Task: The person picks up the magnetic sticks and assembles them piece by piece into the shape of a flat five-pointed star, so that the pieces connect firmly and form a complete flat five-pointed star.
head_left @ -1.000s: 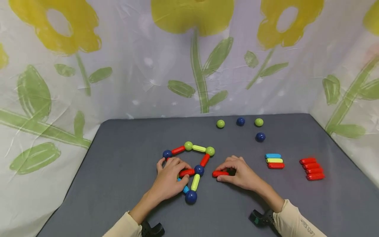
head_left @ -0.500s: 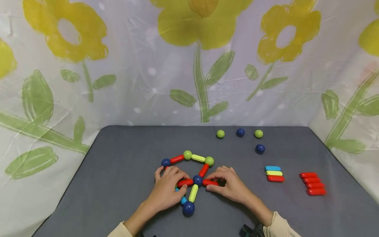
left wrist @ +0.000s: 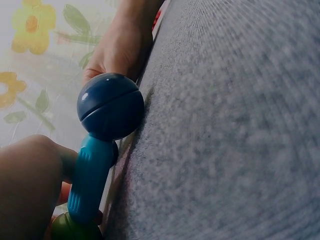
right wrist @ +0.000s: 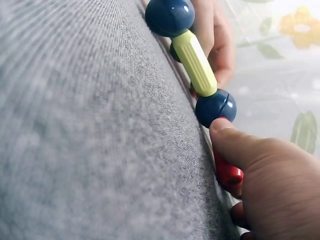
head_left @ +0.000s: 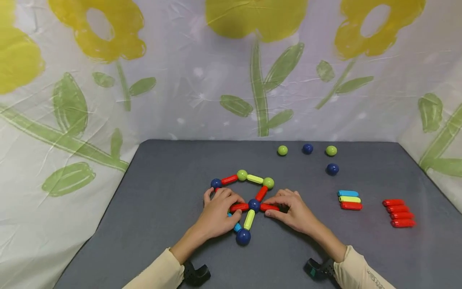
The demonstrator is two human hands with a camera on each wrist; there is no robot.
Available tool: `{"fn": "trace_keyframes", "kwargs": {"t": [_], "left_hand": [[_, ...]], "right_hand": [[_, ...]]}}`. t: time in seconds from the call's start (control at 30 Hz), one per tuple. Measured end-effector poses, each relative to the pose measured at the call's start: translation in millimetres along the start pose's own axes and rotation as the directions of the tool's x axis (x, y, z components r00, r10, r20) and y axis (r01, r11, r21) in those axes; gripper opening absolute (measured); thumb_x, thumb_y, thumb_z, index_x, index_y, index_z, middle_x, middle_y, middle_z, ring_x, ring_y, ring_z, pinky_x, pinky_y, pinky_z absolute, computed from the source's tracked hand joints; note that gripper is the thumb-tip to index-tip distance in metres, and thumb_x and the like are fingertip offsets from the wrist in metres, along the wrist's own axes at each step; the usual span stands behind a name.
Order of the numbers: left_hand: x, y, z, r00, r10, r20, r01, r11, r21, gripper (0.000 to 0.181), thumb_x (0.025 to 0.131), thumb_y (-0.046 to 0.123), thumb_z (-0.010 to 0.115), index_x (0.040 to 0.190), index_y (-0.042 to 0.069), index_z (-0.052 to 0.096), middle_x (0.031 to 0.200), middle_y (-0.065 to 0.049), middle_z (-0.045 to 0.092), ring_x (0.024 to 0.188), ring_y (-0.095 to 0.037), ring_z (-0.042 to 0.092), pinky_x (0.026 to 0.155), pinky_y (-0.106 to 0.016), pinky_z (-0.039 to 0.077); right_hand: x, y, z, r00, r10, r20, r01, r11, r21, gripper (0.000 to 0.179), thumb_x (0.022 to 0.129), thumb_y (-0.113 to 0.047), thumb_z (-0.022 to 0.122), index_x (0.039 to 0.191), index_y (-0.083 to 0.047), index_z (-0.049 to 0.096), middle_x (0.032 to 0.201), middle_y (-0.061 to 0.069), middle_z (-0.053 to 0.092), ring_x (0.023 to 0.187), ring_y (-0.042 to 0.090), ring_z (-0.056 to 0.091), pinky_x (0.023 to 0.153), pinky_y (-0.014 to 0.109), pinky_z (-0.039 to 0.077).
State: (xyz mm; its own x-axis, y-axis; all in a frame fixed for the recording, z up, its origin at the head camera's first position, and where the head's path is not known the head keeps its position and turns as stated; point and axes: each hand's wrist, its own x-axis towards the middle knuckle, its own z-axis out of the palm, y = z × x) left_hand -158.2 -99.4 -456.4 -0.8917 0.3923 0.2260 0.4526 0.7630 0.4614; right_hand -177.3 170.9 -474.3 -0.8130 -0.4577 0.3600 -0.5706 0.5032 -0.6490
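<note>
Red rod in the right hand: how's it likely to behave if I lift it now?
The red rod looks straight and rigid, so it probably won't flex. Its end meets the blue ball, so lifting may drag the ball along if they're joined; how firmly, I can't tell. Its rounded sides might let it roll if the right hand releases it loose.

The blue balls [head_left: 254, 205] look glossy, the ridged rods [head_left: 249, 220] plastic, the cloth [head_left: 173, 172] matt.
</note>
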Motion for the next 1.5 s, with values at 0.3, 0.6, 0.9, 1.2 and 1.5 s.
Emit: {"fn": "trace_keyframes", "kwargs": {"t": [0.3, 0.6, 0.9, 1.2, 1.5], "left_hand": [[1.7, 2.2, -0.7, 1.000, -0.008, 0.006, 0.008, 1.000, -0.017, 0.020, 0.089, 0.024, 0.064, 0.106, 0.027, 0.072, 0.107, 0.008, 0.063, 0.118, -0.019, 0.053, 0.115, -0.069, 0.011], [2.0, 2.4, -1.6, 1.000, -0.011, 0.006, 0.011, 1.000, -0.014, 0.019, 0.089, 0.024, 0.064, 0.106, 0.028, 0.072, 0.107, 0.008, 0.063, 0.118, -0.018, 0.053, 0.115, -0.069, 0.011], [1.8, 2.1, -1.4, 1.000, -0.009, 0.006, 0.010, 0.999, -0.033, 0.019, 0.089, 0.024, 0.064, 0.106, 0.028, 0.072, 0.107, 0.009, 0.063, 0.118, -0.018, 0.052, 0.115, -0.068, 0.010], [1.9, 1.2, -0.8, 1.000, -0.019, 0.012, 0.020, 0.999, -0.038, 0.019, 0.090, 0.024, 0.064, 0.106, 0.028, 0.072, 0.106, 0.009, 0.062, 0.119, -0.019, 0.052, 0.115, -0.068, 0.009], [3.1, 0.5, -0.9, 1.000, -0.018, 0.014, 0.018, 0.999, -0.049, 0.019, 0.089, 0.023, 0.065, 0.106, 0.027, 0.073, 0.106, 0.009, 0.063, 0.118, -0.019, 0.052, 0.114, -0.068, 0.008]], "right_hand": [[-0.7, -0.4, -1.1, 1.000, 0.005, -0.007, -0.005, 1.000, -0.004, 0.026, 0.084, -0.025, 0.084, 0.109, -0.026, 0.080, 0.087, -0.015, 0.061, 0.078, 0.006, 0.049, 0.076, 0.028, 0.027], [-0.3, -0.3, -1.0, 1.000, 0.008, -0.003, -0.008, 1.000, -0.004, 0.026, 0.085, -0.025, 0.083, 0.110, -0.025, 0.079, 0.088, -0.014, 0.062, 0.079, 0.005, 0.050, 0.077, 0.028, 0.028], [-1.5, -1.0, -2.9, 0.999, 0.036, -0.002, -0.036, 0.999, -0.008, 0.035, 0.084, -0.027, 0.084, 0.118, -0.025, 0.076, 0.088, -0.014, 0.060, 0.072, 0.008, 0.045, 0.075, 0.029, 0.027], [-8.1, 1.3, -12.0, 1.000, 0.027, 0.008, -0.027, 0.998, 0.063, 0.039, 0.085, -0.023, 0.084, 0.122, -0.018, 0.073, 0.097, -0.009, 0.066, 0.081, 0.012, 0.052, 0.077, 0.030, 0.038], [-30.1, 9.4, -43.3, 0.997, 0.006, -0.074, 0.002, 0.994, 0.107, 0.035, 0.084, -0.010, 0.083, 0.117, -0.010, 0.074, 0.096, 0.002, 0.069, 0.078, 0.015, 0.057, 0.065, 0.026, 0.048]]}}
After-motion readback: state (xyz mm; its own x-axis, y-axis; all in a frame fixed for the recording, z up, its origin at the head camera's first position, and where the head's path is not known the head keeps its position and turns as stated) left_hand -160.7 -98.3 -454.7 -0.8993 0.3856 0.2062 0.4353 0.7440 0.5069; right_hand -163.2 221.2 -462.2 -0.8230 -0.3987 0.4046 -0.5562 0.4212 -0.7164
